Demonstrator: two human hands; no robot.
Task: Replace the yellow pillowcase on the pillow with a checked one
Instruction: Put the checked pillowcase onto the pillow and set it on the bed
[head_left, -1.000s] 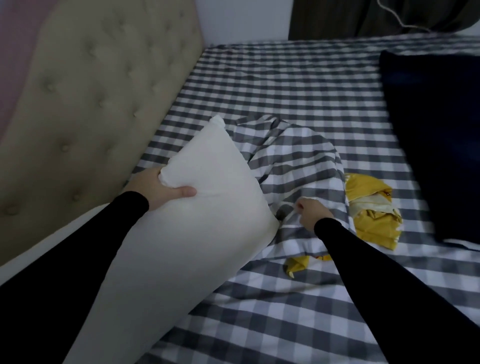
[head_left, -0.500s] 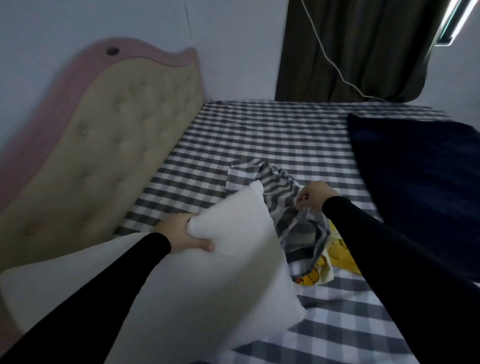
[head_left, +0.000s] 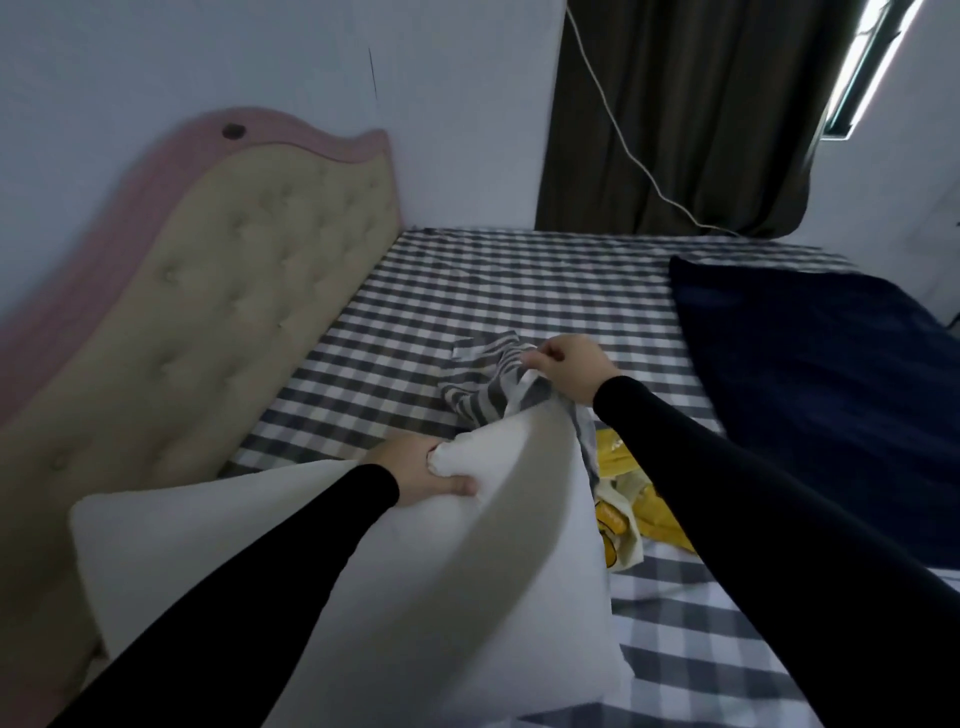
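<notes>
Presently, head view, sole view on record. Item one: pillow, bare, white, soft and plump, smooth-surfaced, rectangular with rounded corners; its far corner is bunched inside the left hand, whose fingers curl around it. Item two: checked pillowcase, thin grey-and-white woven cloth, crumpled and limp, lifted by an edge which the right hand pinches between thumb and curled fingers; it hangs just beyond the left fingers, touching the pillow's upper edge. Item three: yellow pillowcase, printed cloth, discarded in a heap on the bed below the right forearm, beside the pillow. Item four: bed, covered in a matching grey check sheet, flat. Item five: dark blue blanket, plush, lying to the right of the right fingers. Item six: tufted beige headboard with pink rim, left of the left fingers. Status, judged: removal complete; the pillow has yet to enter the checked case, whose opening is apparently being found.
</notes>
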